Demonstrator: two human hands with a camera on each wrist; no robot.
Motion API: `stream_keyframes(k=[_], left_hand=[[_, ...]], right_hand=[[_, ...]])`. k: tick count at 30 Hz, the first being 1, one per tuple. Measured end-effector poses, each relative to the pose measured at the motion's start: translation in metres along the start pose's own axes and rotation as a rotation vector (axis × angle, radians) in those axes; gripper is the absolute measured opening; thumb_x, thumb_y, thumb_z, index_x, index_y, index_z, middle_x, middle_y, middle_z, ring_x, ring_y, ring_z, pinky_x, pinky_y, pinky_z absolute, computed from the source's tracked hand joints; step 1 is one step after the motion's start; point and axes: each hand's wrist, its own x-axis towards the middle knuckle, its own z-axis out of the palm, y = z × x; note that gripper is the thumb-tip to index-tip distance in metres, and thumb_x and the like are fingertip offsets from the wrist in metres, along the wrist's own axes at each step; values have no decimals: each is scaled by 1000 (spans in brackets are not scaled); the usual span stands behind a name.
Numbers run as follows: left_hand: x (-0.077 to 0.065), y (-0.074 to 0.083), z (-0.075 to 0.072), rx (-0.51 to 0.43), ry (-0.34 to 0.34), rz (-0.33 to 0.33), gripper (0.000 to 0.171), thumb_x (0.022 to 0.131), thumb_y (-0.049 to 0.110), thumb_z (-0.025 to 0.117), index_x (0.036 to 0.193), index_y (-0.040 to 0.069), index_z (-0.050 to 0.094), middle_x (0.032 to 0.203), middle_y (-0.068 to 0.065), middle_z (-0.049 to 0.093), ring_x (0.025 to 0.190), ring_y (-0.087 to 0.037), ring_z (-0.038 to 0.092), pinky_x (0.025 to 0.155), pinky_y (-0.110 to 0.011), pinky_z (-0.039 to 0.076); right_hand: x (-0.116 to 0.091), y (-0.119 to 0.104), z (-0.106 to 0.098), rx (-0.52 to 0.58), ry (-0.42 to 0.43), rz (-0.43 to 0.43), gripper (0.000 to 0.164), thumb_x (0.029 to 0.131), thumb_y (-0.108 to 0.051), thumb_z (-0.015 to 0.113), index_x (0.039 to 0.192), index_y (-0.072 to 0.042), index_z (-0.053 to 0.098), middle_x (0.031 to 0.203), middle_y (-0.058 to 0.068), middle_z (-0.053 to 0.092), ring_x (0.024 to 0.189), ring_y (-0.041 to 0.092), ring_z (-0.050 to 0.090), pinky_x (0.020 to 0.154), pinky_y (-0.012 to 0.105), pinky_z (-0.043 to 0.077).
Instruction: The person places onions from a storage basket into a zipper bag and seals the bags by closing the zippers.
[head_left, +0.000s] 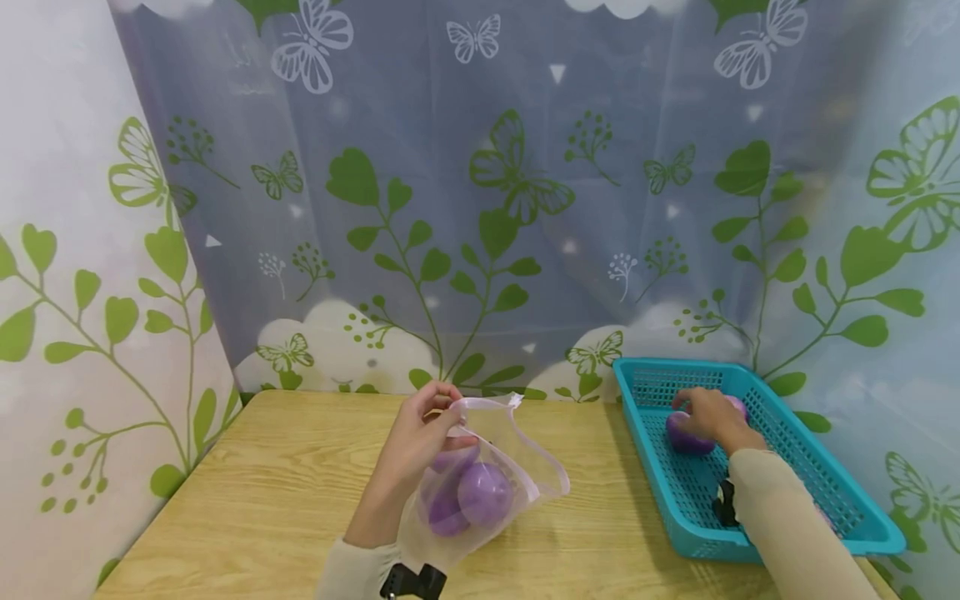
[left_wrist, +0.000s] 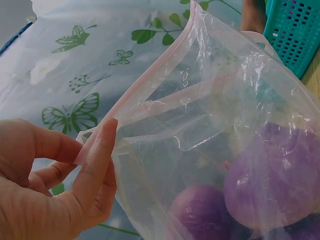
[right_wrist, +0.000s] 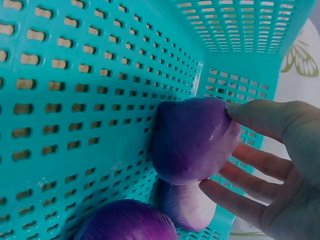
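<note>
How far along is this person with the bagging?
Partway, it seems. Done: at least two purple items lie in the clear bag. In hand: the left hand holds the bag's edge; the right hand grips another purple item inside the teal basket. Likely left: that one, other items in the basket, and closing the open bag.

In the head view, the purple vegetable (head_left: 688, 437) in the teal basket (head_left: 712, 546) is partly covered by the right hand (head_left: 712, 417), and a pinkish one (head_left: 738, 406) behind is mostly blocked too. The count in the see-through bag (left_wrist: 170, 120) can't really be made out, since the purple lumps (left_wrist: 275, 175) are overlapped, kinda blurred by the film and chopped by the left wrist view's edges. Over in the right wrist view, another purple veggie (right_wrist: 127, 225) is cut off at the bottom, and a paler piece (right_wrist: 190, 205) is half hidden.
</note>
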Motion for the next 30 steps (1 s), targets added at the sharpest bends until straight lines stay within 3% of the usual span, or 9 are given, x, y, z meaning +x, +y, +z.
stream_keyframes(k=[10, 19, 30], left_hand=[[-4, 4, 3, 1, 4, 0, 10, 102, -1, 57, 112, -1, 57, 104, -10, 54, 88, -19, 61, 78, -35, 69], [-2, 2, 2, 7, 5, -3, 10, 102, -2, 56, 111, -1, 57, 104, -10, 53, 89, -20, 61, 79, -36, 69], [-1, 2, 4, 8, 4, -1, 8, 103, -1, 55, 110, 0, 57, 101, -10, 54, 85, -19, 62, 77, -36, 69]], right_hand=[[-1, 6, 6, 4, -17, 38, 34, 82, -16, 77, 111, 2, 70, 107, 30, 69, 93, 42, 66, 72, 54, 61], [-3, 7, 8, 24, -23, 9, 44, 77, -16, 86, 113, 2, 69, 106, 30, 67, 93, 42, 64, 72, 55, 60], [-3, 3, 6, 0, -17, -13, 43, 84, -18, 75, 119, 6, 70, 120, 37, 66, 106, 54, 65, 80, 61, 62]])
